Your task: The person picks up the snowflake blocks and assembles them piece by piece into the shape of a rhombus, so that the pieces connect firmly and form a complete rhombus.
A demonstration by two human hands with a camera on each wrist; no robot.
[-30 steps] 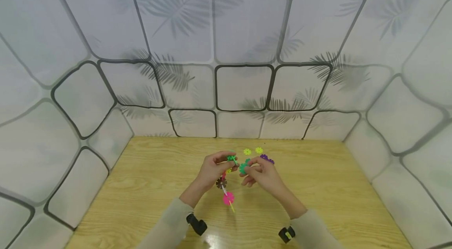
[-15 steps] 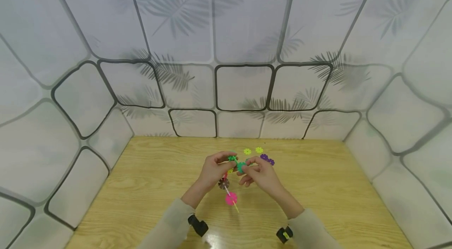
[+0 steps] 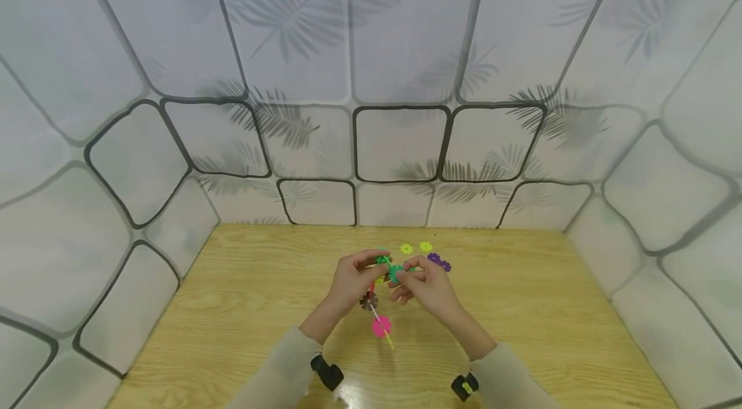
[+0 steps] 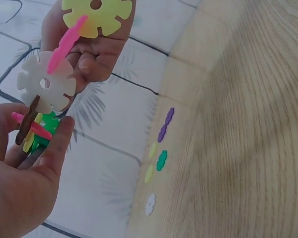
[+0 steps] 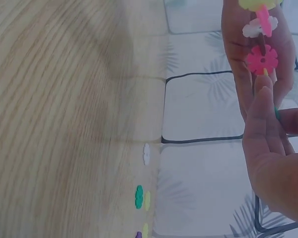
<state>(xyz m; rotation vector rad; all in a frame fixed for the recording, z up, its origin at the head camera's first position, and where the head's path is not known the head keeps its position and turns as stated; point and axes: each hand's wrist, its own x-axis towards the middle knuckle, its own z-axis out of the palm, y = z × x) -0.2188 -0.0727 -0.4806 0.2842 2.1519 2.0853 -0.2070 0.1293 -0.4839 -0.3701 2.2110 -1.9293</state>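
My left hand (image 3: 352, 280) grips the upper end of a chain of notched plastic discs, near a green disc (image 3: 382, 259). Between the thumb and fingers of my right hand (image 3: 431, 286) is a teal-green notched disc (image 3: 396, 273), held against the chain's green end; whether their slots interlock is hidden. The chain hangs toward me, with a brown disc (image 3: 369, 301) and a pink disc (image 3: 381, 326) showing in the head view. A white disc (image 4: 44, 82) and a yellow disc (image 4: 99, 20) of the chain appear large in the left wrist view.
Loose on the wooden table (image 3: 261, 306), beyond my hands, lie two yellow discs (image 3: 426, 246) and two purple discs (image 3: 434, 257). The left wrist view also shows a loose green disc (image 4: 162, 160) and a white disc (image 4: 150, 204). A patterned wall (image 3: 400, 145) stands behind.
My right hand has moved slightly left, bringing the teal-green disc up to the chain's green end. The chain's hanging end has swung a little to the right.
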